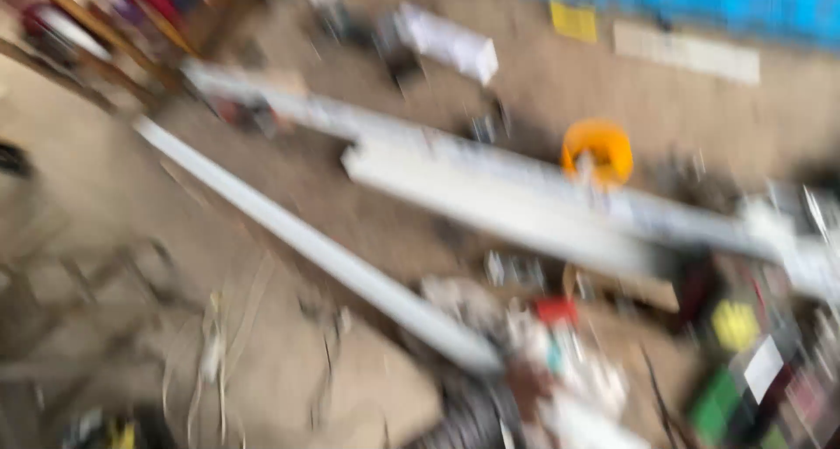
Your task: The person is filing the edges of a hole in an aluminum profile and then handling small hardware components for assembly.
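Long pale profiles (490, 186) and an orange tub (598, 151) crowd our littered floor (105, 204); no hands visible, fingers' state unknowable; tripping looks likely.

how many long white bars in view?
2, though blur may hide more. A thin white bar runs diagonally from upper left to bottom centre; a wider white bar lies across the middle, beside an orange container.

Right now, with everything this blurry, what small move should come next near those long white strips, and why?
Probably hold the head still first. The picture is motion-smeared, no hand shows, and the long white strips lie across a floor cluttered with scraps beside an orange round thing. A steady look seems needed before any reach.
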